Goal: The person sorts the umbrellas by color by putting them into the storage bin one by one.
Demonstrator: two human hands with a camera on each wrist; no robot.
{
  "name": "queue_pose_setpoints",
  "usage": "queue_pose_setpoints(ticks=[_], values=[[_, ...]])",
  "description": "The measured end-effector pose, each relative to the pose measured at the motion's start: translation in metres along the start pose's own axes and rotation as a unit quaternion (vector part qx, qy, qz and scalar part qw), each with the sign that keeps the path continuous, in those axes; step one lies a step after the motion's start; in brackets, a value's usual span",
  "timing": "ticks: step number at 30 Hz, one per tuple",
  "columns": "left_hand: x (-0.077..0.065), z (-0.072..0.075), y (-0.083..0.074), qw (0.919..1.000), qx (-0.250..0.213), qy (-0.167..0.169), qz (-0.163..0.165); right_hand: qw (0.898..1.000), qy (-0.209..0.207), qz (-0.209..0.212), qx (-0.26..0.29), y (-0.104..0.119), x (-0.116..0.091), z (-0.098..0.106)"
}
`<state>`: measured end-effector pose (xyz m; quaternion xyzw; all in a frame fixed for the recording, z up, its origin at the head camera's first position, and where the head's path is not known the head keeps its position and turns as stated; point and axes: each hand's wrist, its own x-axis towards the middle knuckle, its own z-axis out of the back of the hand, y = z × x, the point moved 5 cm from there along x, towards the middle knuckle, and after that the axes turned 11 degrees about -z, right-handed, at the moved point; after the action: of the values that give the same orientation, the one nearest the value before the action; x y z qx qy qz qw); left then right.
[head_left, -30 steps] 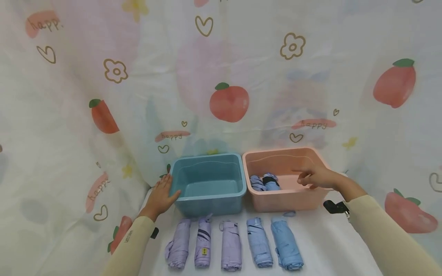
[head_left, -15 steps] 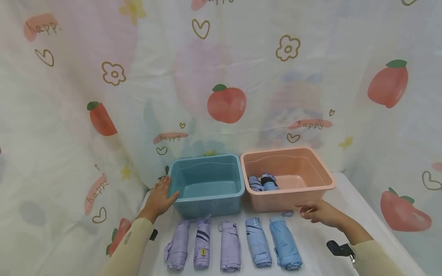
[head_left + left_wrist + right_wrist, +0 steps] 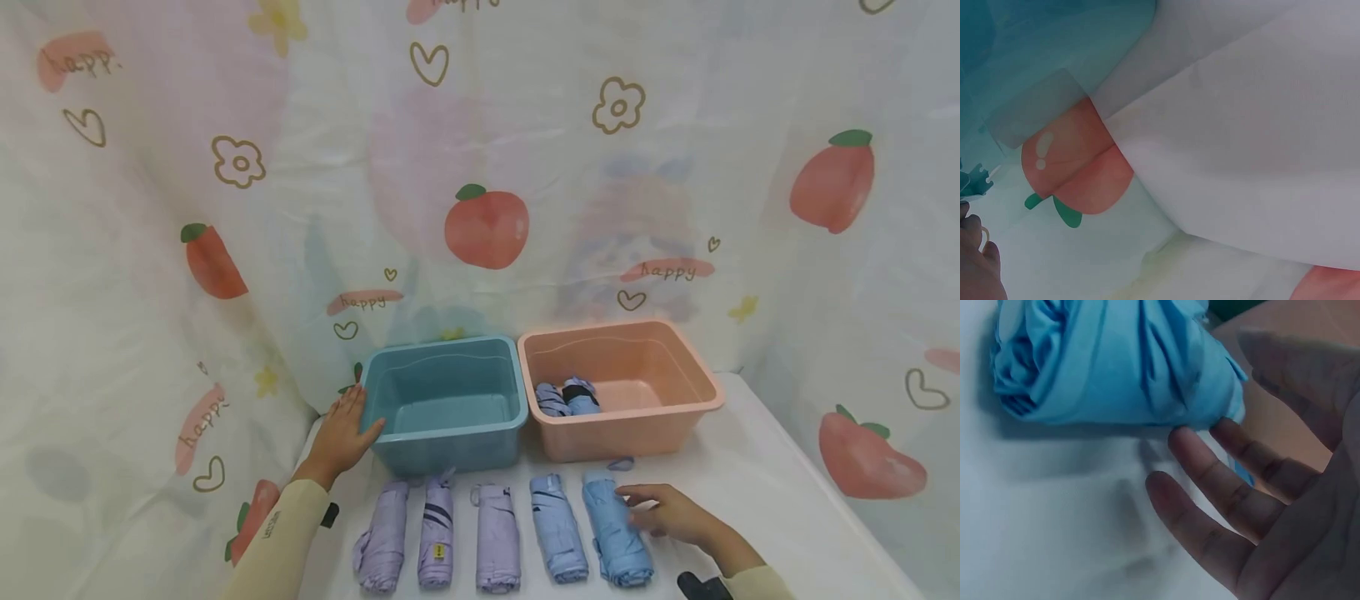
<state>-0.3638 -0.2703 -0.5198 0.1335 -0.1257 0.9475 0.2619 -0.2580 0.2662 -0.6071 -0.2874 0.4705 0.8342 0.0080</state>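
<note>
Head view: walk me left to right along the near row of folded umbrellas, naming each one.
Side-flapped lavender umbrella, yellow-labelled lavender umbrella, wider lavender umbrella, dark-striped light-blue umbrella, deeper-blue umbrella.

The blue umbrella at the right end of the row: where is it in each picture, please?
Head: the blue umbrella is low down, right of the middle.
Left wrist: not in this picture.
Right wrist: it's the big blue bundle at the top, mostly left of the middle.
Landmark: the right hand, beside it in the head and right wrist views.
</note>
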Motion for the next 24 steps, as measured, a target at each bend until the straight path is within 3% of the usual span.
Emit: queue_pose_setpoints(ticks=[11,17,24], values=[[-0.001,-0.005,0.003,1.0000,0.003,-0.006,0.003,0.999,-0.003,-0.048,0.001,-0.008,0.012,-0.022],[-0.001,-0.004,0.002,1.0000,-0.006,-0.003,0.004,0.998,-0.042,-0.042,-0.027,0.001,0.012,-0.031],[0.000,-0.005,0.004,0.9999,-0.002,-0.009,0.004,0.998,-0.051,-0.039,-0.027,0.010,0.016,-0.041]])
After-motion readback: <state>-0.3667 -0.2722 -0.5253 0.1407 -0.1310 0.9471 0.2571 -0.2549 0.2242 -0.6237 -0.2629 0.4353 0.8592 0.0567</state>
